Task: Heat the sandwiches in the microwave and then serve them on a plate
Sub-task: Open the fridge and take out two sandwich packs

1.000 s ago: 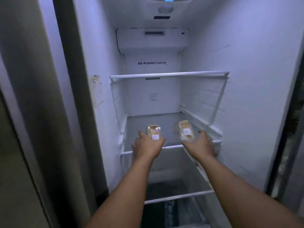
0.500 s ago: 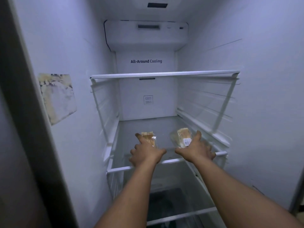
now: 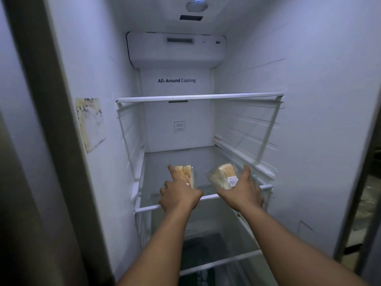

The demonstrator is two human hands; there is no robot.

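White fridge interior [image 3: 309, 100], glass shelf [image 3: 175, 159]

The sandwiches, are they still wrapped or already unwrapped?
Wrapped. Clear film shows around the left sandwich in the left hand, and the right sandwich, in the right hand, carries a label.

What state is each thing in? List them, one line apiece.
Fridge: door open, interior lit.
Left sandwich: wrapped, gripped by the left hand.
Right sandwich: wrapped, label showing, tilted, gripped by the right hand.
Upper shelf: bare.
Middle shelf: bare apart from the hands and sandwiches over its front edge.
Sticker on the left wall: stained, peeling.
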